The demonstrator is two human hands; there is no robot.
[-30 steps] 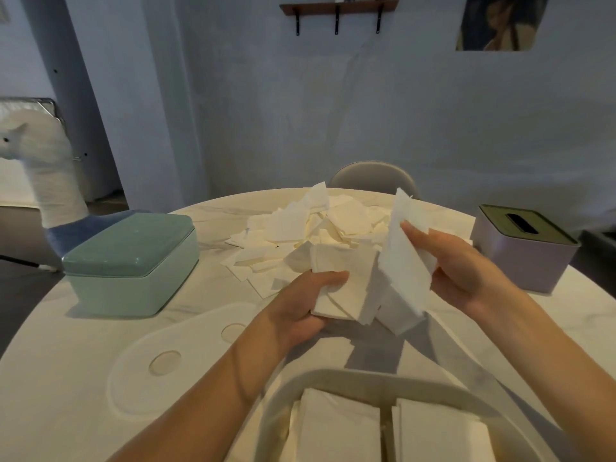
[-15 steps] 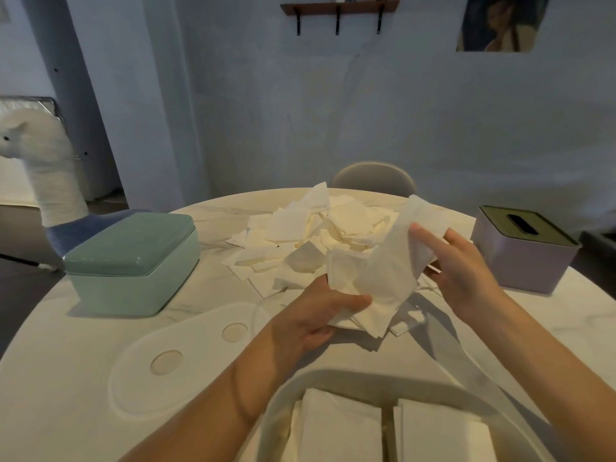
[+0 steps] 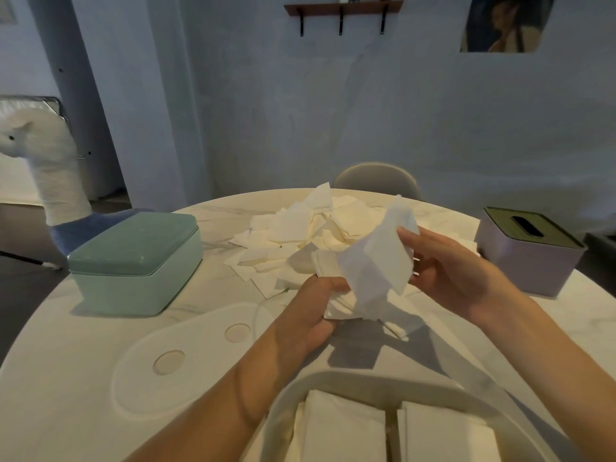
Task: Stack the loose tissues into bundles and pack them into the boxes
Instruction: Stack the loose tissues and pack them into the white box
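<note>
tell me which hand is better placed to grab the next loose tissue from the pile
Probably the right hand: it only pinches one white tissue sheet beside the heap of loose white tissues. The left hand grips the gathered tissue bundle.

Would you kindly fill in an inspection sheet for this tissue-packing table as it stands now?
Surface: round pale marble-look table.
Job's things: loose tissue pile at the far middle; small bundle and one lifted tissue in the hands; open white box at the near edge holding two tissue stacks; green lidded box on the left; lilac box with slotted lid on the right.
Clutter: white lid with two round marks lying flat.
Hands: left hand grips the bundle; right hand holds the lifted tissue.
Cables: nothing seen.
Surroundings: chair back, wall shelf, poster, white animal figure.
</note>
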